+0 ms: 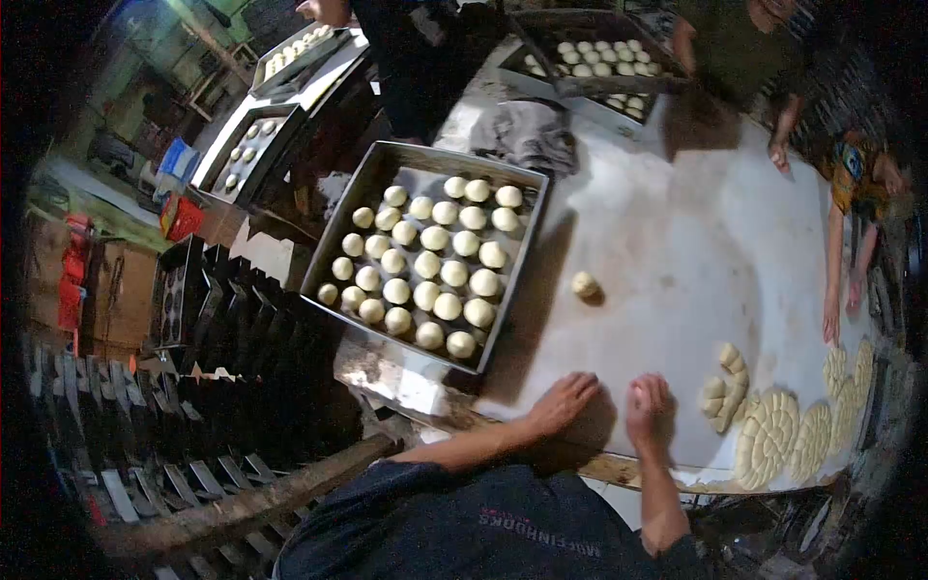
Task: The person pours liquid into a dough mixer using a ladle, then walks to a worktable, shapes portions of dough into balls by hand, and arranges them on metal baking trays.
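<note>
Cream-coloured lone dough ball (584, 284), without a long axis, lies farther from the near edge of the surface (677, 242) than the curled fingers, closer to the left hand (564, 404) than the right hand (646, 414); whether either grips anything cannot be told.

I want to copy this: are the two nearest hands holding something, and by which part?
Can't tell: the left hand and right hand curl downward, hiding anything underneath.
</note>
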A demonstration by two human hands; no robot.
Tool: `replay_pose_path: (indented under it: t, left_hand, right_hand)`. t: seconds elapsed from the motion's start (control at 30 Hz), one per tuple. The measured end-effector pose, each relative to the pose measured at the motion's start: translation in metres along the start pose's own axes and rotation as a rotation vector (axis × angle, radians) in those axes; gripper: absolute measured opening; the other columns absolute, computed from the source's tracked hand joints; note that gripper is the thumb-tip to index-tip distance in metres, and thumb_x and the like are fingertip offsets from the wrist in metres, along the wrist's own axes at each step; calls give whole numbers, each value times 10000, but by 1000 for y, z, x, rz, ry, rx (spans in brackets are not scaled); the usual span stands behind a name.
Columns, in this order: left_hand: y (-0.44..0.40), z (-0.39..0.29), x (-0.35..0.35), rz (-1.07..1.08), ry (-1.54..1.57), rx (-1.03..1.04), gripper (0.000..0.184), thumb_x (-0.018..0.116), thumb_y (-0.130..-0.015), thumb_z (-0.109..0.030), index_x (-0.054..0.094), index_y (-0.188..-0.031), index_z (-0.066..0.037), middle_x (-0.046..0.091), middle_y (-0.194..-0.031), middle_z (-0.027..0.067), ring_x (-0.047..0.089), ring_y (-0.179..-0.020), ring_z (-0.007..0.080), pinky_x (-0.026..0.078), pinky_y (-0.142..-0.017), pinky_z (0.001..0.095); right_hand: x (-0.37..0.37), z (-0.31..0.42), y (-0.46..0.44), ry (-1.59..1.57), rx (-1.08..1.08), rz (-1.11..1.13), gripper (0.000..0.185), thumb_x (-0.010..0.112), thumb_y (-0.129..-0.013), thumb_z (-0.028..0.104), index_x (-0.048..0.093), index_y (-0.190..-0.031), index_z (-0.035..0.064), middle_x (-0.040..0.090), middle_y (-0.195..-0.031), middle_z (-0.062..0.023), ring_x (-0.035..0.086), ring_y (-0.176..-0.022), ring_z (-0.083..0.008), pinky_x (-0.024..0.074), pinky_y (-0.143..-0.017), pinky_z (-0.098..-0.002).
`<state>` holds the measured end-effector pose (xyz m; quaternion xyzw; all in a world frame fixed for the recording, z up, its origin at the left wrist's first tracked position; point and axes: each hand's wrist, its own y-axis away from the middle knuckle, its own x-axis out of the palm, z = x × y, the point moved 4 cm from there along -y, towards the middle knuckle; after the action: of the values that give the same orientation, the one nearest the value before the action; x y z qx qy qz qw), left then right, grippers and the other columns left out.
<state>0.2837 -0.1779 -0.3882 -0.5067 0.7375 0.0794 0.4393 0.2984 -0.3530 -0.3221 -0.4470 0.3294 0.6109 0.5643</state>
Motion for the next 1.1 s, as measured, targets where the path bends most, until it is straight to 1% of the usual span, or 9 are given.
replay_pose_path:
  t: [0.1, 0.2, 0.27, 0.33, 0.5, 0.63, 0.73, 0.97, 1.1]
  left_hand:
    - [25, 21, -66, 317, 342, -333, 370, 500, -860, -73, 454, -1216, 18, 498, -1120, 218, 470, -1077, 371, 400, -960, 430]
    - [12, 93, -176, 1, 665, -483, 325, 443, -906, -97, 476, -1220, -25, 500, -1136, 227, 476, -1069, 378, 384, -953, 445]
    - [-13, 145, -289, -151, 31, -425, 283, 371, -931, -151, 517, -1135, -19, 525, -1076, 215, 499, -1021, 358, 413, -872, 435]
    - [-18, 219, -356, -404, -163, -531, 267, 444, -860, -52, 522, -1111, -2, 520, -1054, 232, 502, -984, 391, 419, -861, 453]
    - [-4, 358, -369, -123, -470, -630, 430, 535, -773, 21, 438, -1191, 50, 481, -1127, 236, 471, -1052, 412, 427, -911, 459]
    - [16, 333, -383, -303, -484, -567, 665, 628, -739, -38, 325, -1326, 42, 448, -1235, 225, 452, -1109, 400, 402, -969, 438]
    - [36, 239, -411, -524, -443, -582, 711, 651, -694, -25, 351, -1337, 21, 500, -1200, 207, 466, -1087, 376, 383, -971, 429]
    - [26, 131, -305, -431, -132, -369, 318, 655, -725, -43, 574, -1032, -19, 592, -934, 145, 554, -872, 315, 443, -780, 402]
    - [-43, 56, -222, -258, 278, -242, 228, 685, -713, -63, 613, -925, -22, 618, -832, 130, 586, -760, 257, 472, -656, 344]
  right_hand:
    - [2, -42, 10, -157, 105, -67, 128, 583, -825, 125, 588, -926, 46, 570, -885, -120, 568, -832, -333, 460, -748, -473]
    - [7, -85, 8, -104, 562, 191, 178, 584, -858, 153, 599, -971, 16, 572, -867, -109, 581, -759, -265, 511, -725, -419]
    - [-6, -24, -28, -388, 835, 279, 206, 576, -881, 162, 600, -987, -14, 582, -862, -93, 582, -729, -178, 544, -691, -344]
    - [11, 38, -67, -804, 609, 233, 213, 569, -890, 160, 602, -989, -26, 591, -878, -87, 579, -803, -113, 556, -660, -287]
    - [-5, 278, -223, -463, -327, -14, 285, 679, -764, 98, 584, -1009, -11, 609, -971, -183, 605, -923, -340, 477, -836, -382]
    - [78, 362, -323, -591, -708, -179, 345, 689, -743, 77, 569, -1060, 12, 602, -980, -189, 582, -937, -357, 480, -819, -392]
    - [177, 338, -358, -317, -368, 403, 363, 680, -760, 95, 582, -1102, 20, 616, -1050, -210, 583, -1008, -383, 476, -876, -424]
    - [46, 170, -189, -387, -295, -589, 72, 648, -748, 83, 613, -806, 56, 620, -764, -96, 585, -741, -283, 453, -727, -350]
    - [36, 34, -63, -556, 253, -518, 81, 639, -738, 48, 561, -739, 22, 561, -710, -93, 564, -671, -255, 476, -695, -348]
